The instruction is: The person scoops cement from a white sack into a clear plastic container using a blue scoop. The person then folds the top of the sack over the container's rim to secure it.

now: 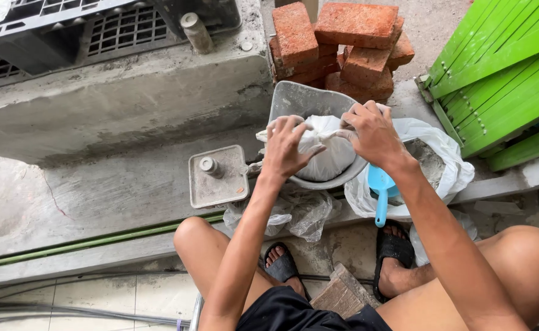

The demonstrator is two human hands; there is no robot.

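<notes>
White bag (326, 153) gripped by both hands' curled fingers (294, 132).

Outdoor masonry work spot beside a building: stacked red bricks (343, 49), cement-crusted mixing pan (300, 101), raw concrete ledge (116, 104), open cement bag (441, 153).

My hands cover the top of the white bag (326, 153), which hides the grey pan's (300, 101) inside; the green slats (502, 67) run past the right edge.
</notes>
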